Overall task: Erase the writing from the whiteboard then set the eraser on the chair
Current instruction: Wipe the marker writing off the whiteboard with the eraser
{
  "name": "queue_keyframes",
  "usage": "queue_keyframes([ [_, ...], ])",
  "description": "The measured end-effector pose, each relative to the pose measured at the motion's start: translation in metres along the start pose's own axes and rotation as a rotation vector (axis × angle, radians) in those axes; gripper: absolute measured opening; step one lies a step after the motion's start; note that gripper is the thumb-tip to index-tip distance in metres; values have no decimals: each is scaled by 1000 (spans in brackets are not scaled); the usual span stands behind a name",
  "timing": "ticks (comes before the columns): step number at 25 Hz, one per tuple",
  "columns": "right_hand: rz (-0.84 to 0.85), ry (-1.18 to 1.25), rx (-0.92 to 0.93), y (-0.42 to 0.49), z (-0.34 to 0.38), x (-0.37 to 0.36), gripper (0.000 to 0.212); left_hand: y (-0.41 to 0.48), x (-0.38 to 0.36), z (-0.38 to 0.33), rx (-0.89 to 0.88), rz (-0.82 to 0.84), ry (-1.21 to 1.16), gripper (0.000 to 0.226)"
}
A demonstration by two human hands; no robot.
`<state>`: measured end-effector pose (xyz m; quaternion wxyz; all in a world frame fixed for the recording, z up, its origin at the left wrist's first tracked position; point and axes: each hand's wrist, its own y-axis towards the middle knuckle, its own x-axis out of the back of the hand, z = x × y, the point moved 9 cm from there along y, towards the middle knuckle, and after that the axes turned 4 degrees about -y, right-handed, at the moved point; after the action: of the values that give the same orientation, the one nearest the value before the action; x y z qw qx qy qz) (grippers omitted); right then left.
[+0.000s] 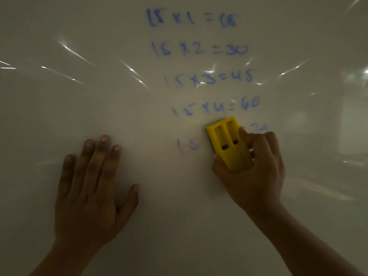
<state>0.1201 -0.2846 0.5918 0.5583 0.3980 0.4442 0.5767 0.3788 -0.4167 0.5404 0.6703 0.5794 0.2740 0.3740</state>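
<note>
The whiteboard (99, 96) fills the whole view. Blue writing (199, 49) runs down its middle in several lines of sums, from "15 x 1" at the top to a fifth line lower down. A yellow plastic eraser (227, 142) is pressed flat on that fifth line, covering its middle; only "15" on its left and a faint trace on its right show. My right hand (253, 170) grips the eraser from below and from the right. My left hand (89, 186) lies flat on the board to the lower left, fingers spread, holding nothing. The chair is not in view.
Bright streaks of reflected light cross the glossy board around mid-height. A pale reflection shows at the right edge (350, 126). Nothing else is in sight.
</note>
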Motion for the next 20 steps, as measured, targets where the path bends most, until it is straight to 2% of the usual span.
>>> queue_keyframes([
  [4,164,11,369,-30,59,-26,48,0,0,1,-6,13,-4,72],
  [6,180,-11,366,-20,54,-24,49,0,-1,1,-7,22,-4,72],
  [9,103,23,205,-2,51,-22,54,0,-1,1,-8,19,-5,72],
  [13,240,-32,504,-28,75,-33,45,-2,-1,2,-21,14,-4,72],
  [14,243,-49,485,-19,57,-25,43,-1,0,2,-23,4,-8,72],
  [15,217,-67,372,-4,29,-14,42,-1,0,2,-22,-2,-11,72],
  [17,58,-61,34,31,-31,18,50,-1,-2,1,-17,-4,0,73],
  [18,-10,-51,-71,36,-48,27,53,-2,-2,1,-17,-1,5,73],
  [20,1,-32,-8,25,-34,18,53,-1,-2,1,-25,-3,-1,73],
])
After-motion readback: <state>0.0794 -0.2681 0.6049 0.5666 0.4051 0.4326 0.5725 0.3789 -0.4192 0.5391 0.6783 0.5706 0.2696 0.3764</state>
